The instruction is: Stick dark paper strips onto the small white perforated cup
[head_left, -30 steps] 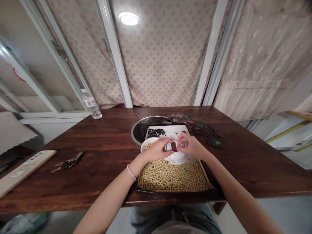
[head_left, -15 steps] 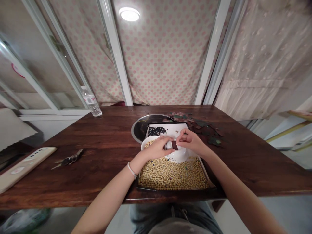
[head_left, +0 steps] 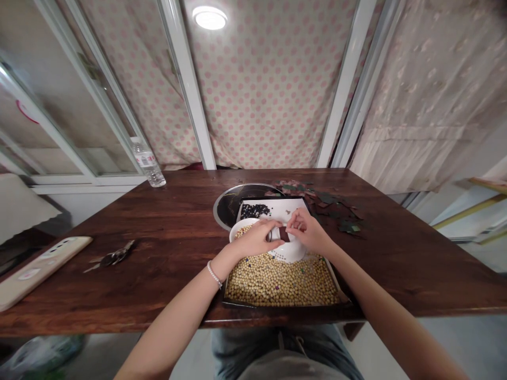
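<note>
Hands barely shift; left hand [head_left: 258,240] and right hand [head_left: 309,233] pinch one brown piece [head_left: 283,234] together; white bowl [head_left: 292,254] just beneath.

Soft indoor light comes from a round ceiling lamp [head_left: 209,17] high above the left grip [head_left: 257,241], and the lamp burns out to white glare. The tabletop [head_left: 166,237] shows a faint sheen and only weak shadows. Wide-angle distortion bends the window frames [head_left: 99,105] far left of that grip. The small dark piece [head_left: 283,234] it pinches lacks detail.
</note>
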{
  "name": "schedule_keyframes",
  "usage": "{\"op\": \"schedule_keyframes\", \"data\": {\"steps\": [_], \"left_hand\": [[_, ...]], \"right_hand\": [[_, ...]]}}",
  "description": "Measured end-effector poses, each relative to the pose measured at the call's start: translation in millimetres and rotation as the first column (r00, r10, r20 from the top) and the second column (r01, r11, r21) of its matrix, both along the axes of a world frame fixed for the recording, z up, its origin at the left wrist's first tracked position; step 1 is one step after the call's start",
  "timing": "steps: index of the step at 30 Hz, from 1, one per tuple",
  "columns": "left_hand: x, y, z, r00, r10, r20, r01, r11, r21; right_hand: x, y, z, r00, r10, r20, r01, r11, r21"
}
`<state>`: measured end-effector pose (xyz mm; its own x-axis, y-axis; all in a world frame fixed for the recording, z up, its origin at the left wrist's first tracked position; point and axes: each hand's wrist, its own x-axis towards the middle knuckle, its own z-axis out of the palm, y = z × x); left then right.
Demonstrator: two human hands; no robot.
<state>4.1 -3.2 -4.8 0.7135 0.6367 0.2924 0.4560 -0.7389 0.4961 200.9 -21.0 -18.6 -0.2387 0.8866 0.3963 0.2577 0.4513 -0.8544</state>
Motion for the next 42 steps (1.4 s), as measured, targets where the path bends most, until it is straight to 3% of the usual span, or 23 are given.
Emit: {"op": "schedule_keyframes", "data": {"steps": [4,12,21,36,42], "left_hand": [[0.0,0.6,0.3,1.0,-0.001,-0.022,0.001,1.0,-0.005],[0.1,0.3,-0.2,1.0,0.01,-0.008,-0.01,1.0,0.011],[-0.3,1.3,-1.8,1.0,0.014,-0.012,-0.013,1.0,0.008],[0.9,2.2,2.2,0.999,-0.003,-0.051,0.004,1.0,0.006],[1.3,2.0,2.3,0.999,0.007,-0.036,-0.007,1.0,-0.002]], "right_hand": [[-5.3,0.5,-3.3,0.967,-0.108,0.23,0.075,0.986,0.148],[-3.0,-8.4,5.2,0.942,-0.075,0.326,0.013,0.982,0.191],[-4.2,-13.0,10.5,0.943,-0.027,0.331,-0.027,0.987,0.16],[-10.0,6.5,0.8,0.949,-0.131,0.287,0.06,0.968,0.244],[-5.5,1.2,-1.1,0.957,-0.043,0.287,-0.025,0.974,0.227]]}}
